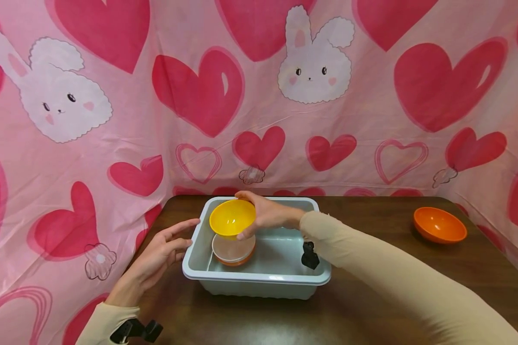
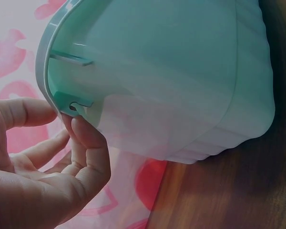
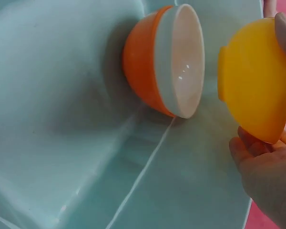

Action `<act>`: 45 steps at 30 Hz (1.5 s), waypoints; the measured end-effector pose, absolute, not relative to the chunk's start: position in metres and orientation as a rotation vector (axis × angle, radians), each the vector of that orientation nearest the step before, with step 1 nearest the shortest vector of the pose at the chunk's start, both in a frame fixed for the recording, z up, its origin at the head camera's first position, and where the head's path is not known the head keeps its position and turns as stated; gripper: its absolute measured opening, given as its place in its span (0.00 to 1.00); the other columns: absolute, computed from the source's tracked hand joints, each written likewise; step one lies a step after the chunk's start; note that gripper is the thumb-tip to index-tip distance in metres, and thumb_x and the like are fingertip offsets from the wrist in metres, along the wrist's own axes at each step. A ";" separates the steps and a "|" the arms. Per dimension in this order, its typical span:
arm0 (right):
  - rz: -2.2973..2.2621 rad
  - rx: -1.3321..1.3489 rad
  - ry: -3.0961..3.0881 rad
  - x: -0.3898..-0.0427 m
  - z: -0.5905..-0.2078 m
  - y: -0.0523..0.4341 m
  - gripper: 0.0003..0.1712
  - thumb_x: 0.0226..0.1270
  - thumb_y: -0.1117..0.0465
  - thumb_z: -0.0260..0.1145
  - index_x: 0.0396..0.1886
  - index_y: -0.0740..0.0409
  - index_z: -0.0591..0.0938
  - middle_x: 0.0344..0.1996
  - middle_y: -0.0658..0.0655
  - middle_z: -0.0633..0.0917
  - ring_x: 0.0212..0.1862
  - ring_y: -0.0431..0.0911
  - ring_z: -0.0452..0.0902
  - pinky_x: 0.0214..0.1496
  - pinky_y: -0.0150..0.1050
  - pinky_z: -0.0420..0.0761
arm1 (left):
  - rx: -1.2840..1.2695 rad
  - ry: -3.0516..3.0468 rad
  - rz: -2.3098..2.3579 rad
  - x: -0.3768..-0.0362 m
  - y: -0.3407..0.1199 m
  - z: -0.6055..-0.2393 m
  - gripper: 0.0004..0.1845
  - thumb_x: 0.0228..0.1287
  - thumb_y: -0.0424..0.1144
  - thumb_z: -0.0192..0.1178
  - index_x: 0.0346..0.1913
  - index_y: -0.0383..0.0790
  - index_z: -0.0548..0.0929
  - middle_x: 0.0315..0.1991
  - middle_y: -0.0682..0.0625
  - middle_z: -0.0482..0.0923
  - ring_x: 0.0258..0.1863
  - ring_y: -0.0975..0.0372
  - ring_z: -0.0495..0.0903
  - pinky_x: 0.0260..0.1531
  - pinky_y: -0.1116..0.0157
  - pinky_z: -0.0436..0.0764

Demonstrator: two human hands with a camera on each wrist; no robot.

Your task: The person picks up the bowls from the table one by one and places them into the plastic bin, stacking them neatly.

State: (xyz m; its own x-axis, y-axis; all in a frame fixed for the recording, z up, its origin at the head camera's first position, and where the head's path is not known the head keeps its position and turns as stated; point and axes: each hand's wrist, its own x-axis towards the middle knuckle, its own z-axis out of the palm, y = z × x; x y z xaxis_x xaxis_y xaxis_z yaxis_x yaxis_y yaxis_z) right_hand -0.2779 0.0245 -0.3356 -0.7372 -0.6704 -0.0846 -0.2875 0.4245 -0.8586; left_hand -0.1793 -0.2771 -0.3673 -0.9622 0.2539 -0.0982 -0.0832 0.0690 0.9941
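Right hand [image 1: 265, 214]: I see it pinching the yellow bowl [image 1: 232, 218] by its rim, over the pale green tub [image 1: 259, 278].
Below it: an orange bowl with white inside [image 1: 233, 249] on the tub floor.
Left hand [image 1: 157, 256]: fingers spread, tips at the tub's left rim.
Table [image 1: 371, 268]: second orange bowl [image 1: 439, 224], far right.

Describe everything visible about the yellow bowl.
The yellow bowl is small, round and glossy, plastic by the look, with a smooth plain wall and a thin rim. It looks empty. The right hand holds it by the rim, tilted, in the air over the left part of the tub. Below it, apart from it, sits an orange bowl with a white inside. Nothing but the hand touches it.
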 end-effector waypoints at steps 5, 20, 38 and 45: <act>-1.216 -0.831 2.269 -0.275 -0.341 0.021 0.63 0.47 0.53 0.87 0.81 0.50 0.61 0.72 0.51 0.71 0.70 0.49 0.66 0.78 0.52 0.63 | 0.165 2.109 1.981 -0.179 -0.277 -0.368 0.34 0.77 0.33 0.56 0.82 0.35 0.60 0.79 0.34 0.58 0.59 0.51 0.84 0.57 0.57 0.84; -1.186 -0.841 2.278 -0.272 -0.354 0.018 0.62 0.47 0.54 0.86 0.81 0.52 0.63 0.72 0.54 0.71 0.71 0.51 0.65 0.77 0.54 0.64 | 0.159 2.112 1.977 -0.180 -0.277 -0.370 0.35 0.77 0.34 0.56 0.82 0.36 0.60 0.79 0.35 0.58 0.60 0.50 0.83 0.57 0.56 0.84; -1.080 -0.881 2.292 -0.278 -0.369 0.014 0.63 0.44 0.48 0.87 0.80 0.50 0.64 0.71 0.50 0.72 0.68 0.48 0.66 0.77 0.53 0.66 | 0.158 2.101 1.985 -0.181 -0.278 -0.370 0.34 0.77 0.34 0.56 0.82 0.36 0.61 0.79 0.35 0.59 0.61 0.51 0.83 0.57 0.56 0.84; -1.013 -0.841 2.347 -0.275 -0.368 0.011 0.61 0.46 0.49 0.87 0.80 0.49 0.65 0.70 0.53 0.72 0.69 0.51 0.64 0.76 0.55 0.66 | 0.160 2.103 1.985 -0.180 -0.278 -0.371 0.35 0.77 0.35 0.57 0.82 0.36 0.61 0.79 0.36 0.59 0.62 0.50 0.82 0.58 0.56 0.83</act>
State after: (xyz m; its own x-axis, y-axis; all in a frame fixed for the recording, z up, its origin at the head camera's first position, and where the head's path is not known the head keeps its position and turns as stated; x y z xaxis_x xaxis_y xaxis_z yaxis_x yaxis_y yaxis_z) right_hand -0.2751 0.0110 -0.3682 -0.7147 -0.6818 -0.1561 -0.3543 0.5452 -0.7597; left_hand -0.1803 -0.2784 -0.3707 -0.9641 0.2456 -0.1014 -0.0871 0.0684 0.9938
